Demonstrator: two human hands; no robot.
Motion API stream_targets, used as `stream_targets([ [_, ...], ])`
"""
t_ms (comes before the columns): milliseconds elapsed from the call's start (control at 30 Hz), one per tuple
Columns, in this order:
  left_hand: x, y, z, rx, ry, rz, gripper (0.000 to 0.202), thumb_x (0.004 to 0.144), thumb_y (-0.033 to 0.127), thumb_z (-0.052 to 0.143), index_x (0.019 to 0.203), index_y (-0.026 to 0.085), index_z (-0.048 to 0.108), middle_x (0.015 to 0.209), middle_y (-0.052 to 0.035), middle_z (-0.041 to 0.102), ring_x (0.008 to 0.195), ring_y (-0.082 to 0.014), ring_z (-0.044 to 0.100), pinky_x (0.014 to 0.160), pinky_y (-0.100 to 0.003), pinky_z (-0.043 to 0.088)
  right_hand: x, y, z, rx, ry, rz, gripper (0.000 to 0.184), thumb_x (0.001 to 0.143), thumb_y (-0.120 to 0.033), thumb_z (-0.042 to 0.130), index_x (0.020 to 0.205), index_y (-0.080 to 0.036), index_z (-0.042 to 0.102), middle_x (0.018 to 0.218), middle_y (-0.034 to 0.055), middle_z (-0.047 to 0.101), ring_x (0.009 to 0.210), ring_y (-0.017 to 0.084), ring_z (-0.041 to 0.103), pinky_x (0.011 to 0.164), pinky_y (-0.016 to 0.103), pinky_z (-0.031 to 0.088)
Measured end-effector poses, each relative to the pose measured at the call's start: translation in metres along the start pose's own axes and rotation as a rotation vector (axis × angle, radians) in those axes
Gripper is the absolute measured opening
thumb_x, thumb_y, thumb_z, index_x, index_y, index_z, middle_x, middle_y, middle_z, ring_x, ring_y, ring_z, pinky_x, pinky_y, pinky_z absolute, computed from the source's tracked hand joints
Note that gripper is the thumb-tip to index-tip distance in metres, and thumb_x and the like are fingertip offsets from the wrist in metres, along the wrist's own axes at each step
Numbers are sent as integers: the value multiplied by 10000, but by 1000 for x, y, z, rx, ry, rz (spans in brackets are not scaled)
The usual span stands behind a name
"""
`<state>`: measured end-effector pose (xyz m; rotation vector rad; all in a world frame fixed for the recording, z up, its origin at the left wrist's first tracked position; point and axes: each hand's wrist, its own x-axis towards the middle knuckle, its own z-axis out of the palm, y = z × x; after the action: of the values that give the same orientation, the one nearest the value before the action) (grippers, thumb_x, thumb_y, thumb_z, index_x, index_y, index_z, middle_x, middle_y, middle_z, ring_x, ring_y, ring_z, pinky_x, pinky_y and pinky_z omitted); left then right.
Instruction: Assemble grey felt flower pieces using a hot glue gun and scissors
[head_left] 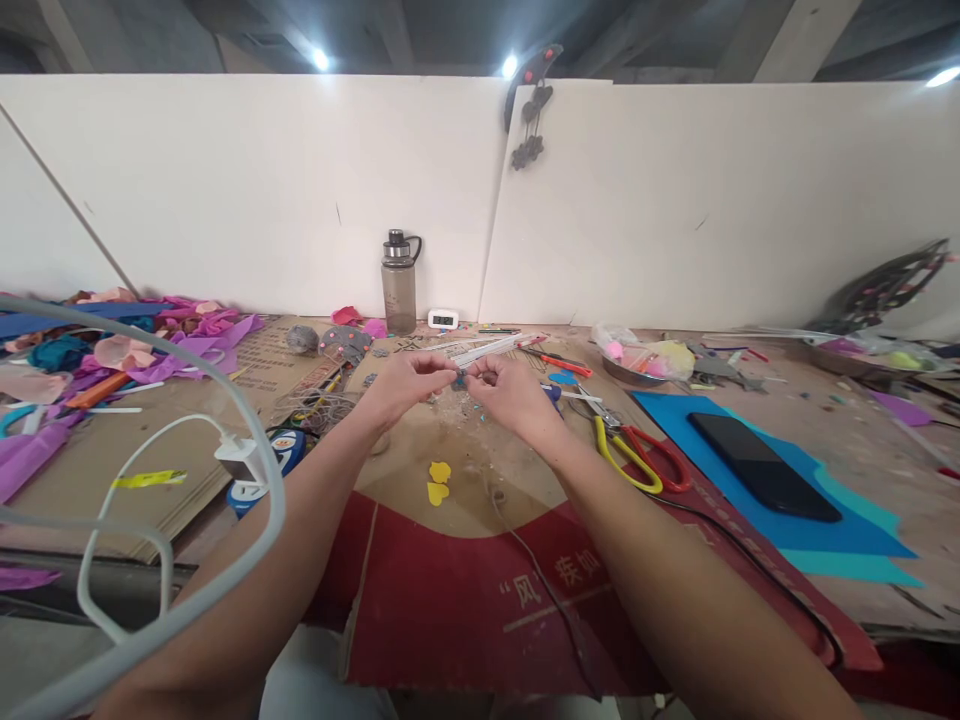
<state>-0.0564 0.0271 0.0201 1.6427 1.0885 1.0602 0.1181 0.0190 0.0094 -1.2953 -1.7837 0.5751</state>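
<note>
Over the cardboard, my left hand and my right hand meet fingertip to fingertip. Both are closed in a pinch on a small bluish piece, mostly hidden by the fingers, so its kind cannot be made out. Two small yellow cutouts lie below the hands, a scalloped one and a heart-shaped one. Just behind the fingers is a long whitish strip, perhaps a ruler. To the right of my right hand lie scissors with red and yellow handles.
A black phone rests on blue sheets at right. At left are a charger with a white cable, a blue tape measure and crumpled coloured paper. A bottle and small clock stand behind.
</note>
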Motion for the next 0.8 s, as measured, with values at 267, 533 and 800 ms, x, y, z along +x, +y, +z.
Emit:
stream_targets([
  [267,0,-5,10,95,29,16,59,664,182,628,697,134,642,526,11,613,450,-79,528,478,-193,433,-2,1,2,-159,18,-160,101,789,-228,532,840,-187,608,659,-10,543,630,145,477,633,268,354],
  [533,5,-9,9,-86,183,12,92,690,213,658,689,143,598,544,4,636,462,-89,572,506,-211,490,-2,4,10,149,45,-77,229,783,-307,550,978,-193,510,635,-68,426,573,130,426,583,265,351],
  [800,2,-8,10,-164,55,-31,213,690,321,732,770,129,688,654,-22,689,588,-124,656,634,-265,568,1,8,6,92,155,-96,129,796,-292,551,862,-190,592,607,-46,458,573,135,426,585,272,348],
])
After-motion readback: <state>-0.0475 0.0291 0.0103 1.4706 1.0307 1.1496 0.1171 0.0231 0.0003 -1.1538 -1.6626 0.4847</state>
